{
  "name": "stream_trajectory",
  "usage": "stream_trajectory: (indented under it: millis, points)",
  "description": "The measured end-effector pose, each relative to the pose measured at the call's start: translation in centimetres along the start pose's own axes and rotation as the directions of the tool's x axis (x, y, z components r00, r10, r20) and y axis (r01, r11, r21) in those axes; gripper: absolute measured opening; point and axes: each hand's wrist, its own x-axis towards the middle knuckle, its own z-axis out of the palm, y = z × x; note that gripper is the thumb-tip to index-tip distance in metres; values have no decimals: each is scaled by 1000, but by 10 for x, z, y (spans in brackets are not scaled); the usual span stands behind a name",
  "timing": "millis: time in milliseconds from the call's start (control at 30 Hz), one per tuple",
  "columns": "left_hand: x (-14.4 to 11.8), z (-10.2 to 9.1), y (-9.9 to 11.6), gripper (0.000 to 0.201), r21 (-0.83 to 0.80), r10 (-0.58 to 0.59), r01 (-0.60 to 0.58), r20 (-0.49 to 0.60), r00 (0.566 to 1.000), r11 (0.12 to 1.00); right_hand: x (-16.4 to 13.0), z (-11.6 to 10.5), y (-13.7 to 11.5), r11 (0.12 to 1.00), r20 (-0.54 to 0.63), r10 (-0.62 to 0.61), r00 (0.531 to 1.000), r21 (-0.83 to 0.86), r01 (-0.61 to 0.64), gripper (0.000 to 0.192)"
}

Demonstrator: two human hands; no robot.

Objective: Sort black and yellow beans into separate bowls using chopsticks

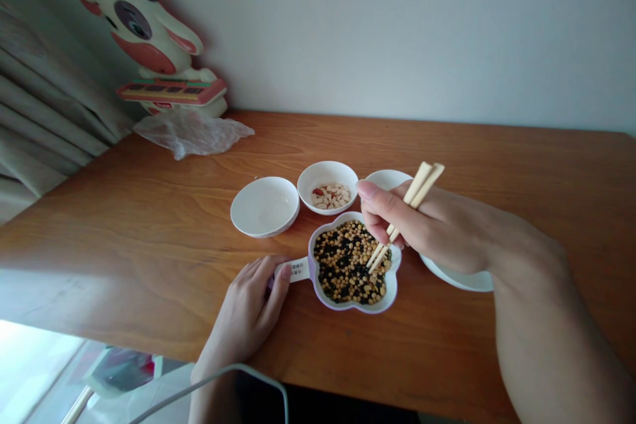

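On a wooden table set against a pale wall, four white dishes cluster near the middle. Curtain folds hang at far left; a cow toy stands in the far-left corner with a crumpled plastic bag before it. Flower-shaped pan, nearest the person, holds mixed yellow and black beans. Left hand: fingers curled on the pan's white handle, holding it against the tabletop. Right hand: closed around a pair of chopsticks, whose tips dip into the beans at the pan's right side; whether a bean is pinched cannot be told. Beyond the pan: an empty bowl at left, a middle bowl holding pale nuts, and a third bowl partly hidden by the right hand. A plate shows beneath the right wrist. Bare wood extends left, right and behind the dishes. The near edge runs just under the left wrist, with a white cable looping below it.
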Motion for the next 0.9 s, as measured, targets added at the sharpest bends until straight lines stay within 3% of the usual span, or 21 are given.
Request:
stream_trajectory:
  millis: [367, 667, 900]
  points:
    - [0, 0, 2, 25, 15, 10, -10, -12, 1000, 1000, 0, -3, 3, 997, -22, -66, 998, 31, 66, 66]
    - [1, 1, 2, 26, 4, 2, -2, -6, 1000, 1000, -5, -2, -6, 999, -11, -40, 999, 19, 40, 56]
    - [0, 0, 1, 25, 7, 0, 0, -9, 1000, 1000, 0, 2, -7, 996, 25, 63, 998, -65, -61, 72]
